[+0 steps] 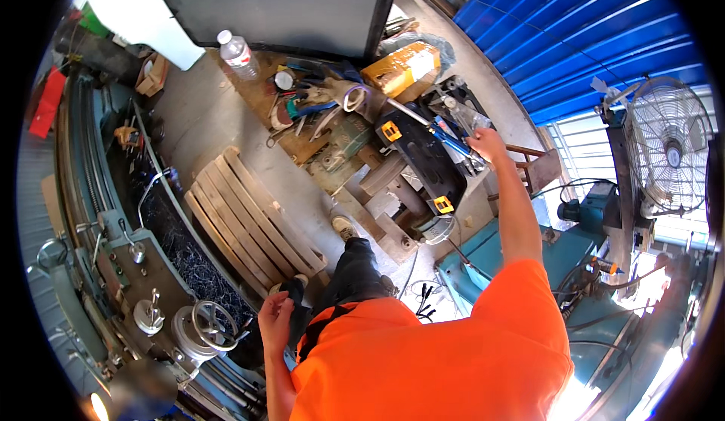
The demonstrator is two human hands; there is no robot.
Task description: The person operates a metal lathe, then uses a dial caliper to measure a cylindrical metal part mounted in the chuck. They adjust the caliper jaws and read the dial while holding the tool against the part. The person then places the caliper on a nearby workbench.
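My right hand (486, 144) reaches over an open black plastic tool case (416, 157) with yellow latches. Its fingers are bent beside a clear plastic bottle (461, 114) and the end of a long tool with a metal shaft and blue handle (439, 132). Whether they grip either one is hidden by the hand. Low beside my left leg hangs my left hand (276, 310), fingers loosely curled, with nothing visible in it. Left of the case, work gloves (331, 91) and a roll of tape (355, 98) lie among hand tools. A green bench grinder (348, 138) stands below them.
A metal lathe (122, 268) with handwheels and metal shavings runs along the left. Wooden slats (249, 217) form a platform on the floor. A water bottle (238, 55) and a taped cardboard box (402, 69) stand ahead. At right are a fan (673, 146) and a teal machine (476, 251).
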